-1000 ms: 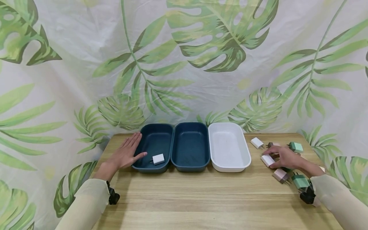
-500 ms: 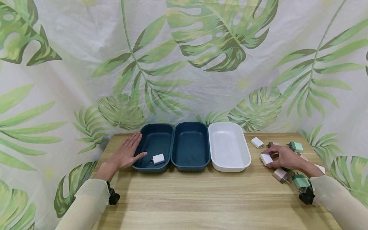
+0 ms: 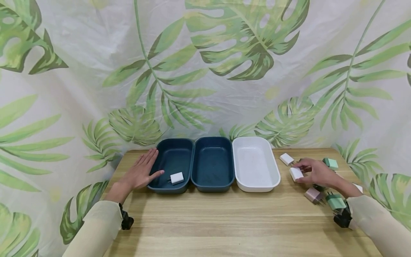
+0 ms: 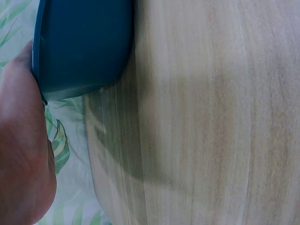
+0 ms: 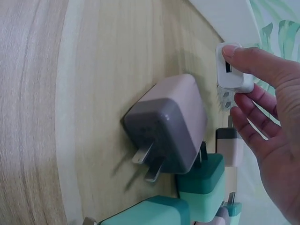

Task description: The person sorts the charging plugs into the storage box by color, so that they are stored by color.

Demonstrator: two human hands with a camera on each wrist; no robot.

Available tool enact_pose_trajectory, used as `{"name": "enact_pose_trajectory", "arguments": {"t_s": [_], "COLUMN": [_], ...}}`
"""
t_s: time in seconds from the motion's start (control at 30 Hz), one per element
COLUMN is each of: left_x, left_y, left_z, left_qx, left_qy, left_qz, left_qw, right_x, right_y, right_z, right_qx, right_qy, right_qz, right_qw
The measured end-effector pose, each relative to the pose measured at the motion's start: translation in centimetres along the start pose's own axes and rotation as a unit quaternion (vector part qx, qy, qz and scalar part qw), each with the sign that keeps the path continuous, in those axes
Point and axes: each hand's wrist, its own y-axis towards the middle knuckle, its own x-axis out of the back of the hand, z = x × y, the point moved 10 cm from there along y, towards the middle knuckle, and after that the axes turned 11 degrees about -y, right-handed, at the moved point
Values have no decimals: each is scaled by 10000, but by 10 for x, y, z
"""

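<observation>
My right hand [image 3: 318,174] pinches a white USB wall charger [image 3: 296,174] between thumb and fingers at the table's right side. In the right wrist view, the thumb lies on the port face of this charger [image 5: 233,83]; whether it touches the table is unclear. Fingers straight, my left hand [image 3: 138,174] rests on the left rim of a dark blue tray [image 3: 170,190], its thumb reaching over the inside. In that tray lies another white charger [image 3: 177,177], prongs pointing left. Just in front of my right hand sits a pink charger [image 3: 313,195] with its prongs showing.
A second blue tray [image 3: 212,187] and a white tray [image 3: 258,188] stand to the right of the first, side by side. Around my right hand lie a white charger [image 3: 287,159], green chargers [image 3: 335,201] and others, partly hidden by the arm. A leaf-print cloth [image 3: 205,107] hangs behind.
My right hand has shifted the pinched white charger slightly left and away from me, turning it a little. The left hand and the trays have stayed put.
</observation>
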Motion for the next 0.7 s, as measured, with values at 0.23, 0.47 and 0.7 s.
{"name": "enact_pose_trajectory", "arguments": {"t_s": [0.23, 0.47, 0.7], "left_x": [-1, -1, 0], "left_y": [0, 0, 0], "left_z": [-1, 1, 1], "left_qx": [-42, -23, -7], "left_qy": [40, 65, 54], "left_qz": [-22, -23, -30], "left_qw": [10000, 10000, 10000], "right_x": [7, 20, 25], "right_y": [3, 5, 11], "right_z": [10, 22, 34], "right_qx": [165, 266, 130], "right_qy": [-29, 118, 19], "right_qz": [-316, -642, -756], "right_qw": [9994, 9975, 9971]}}
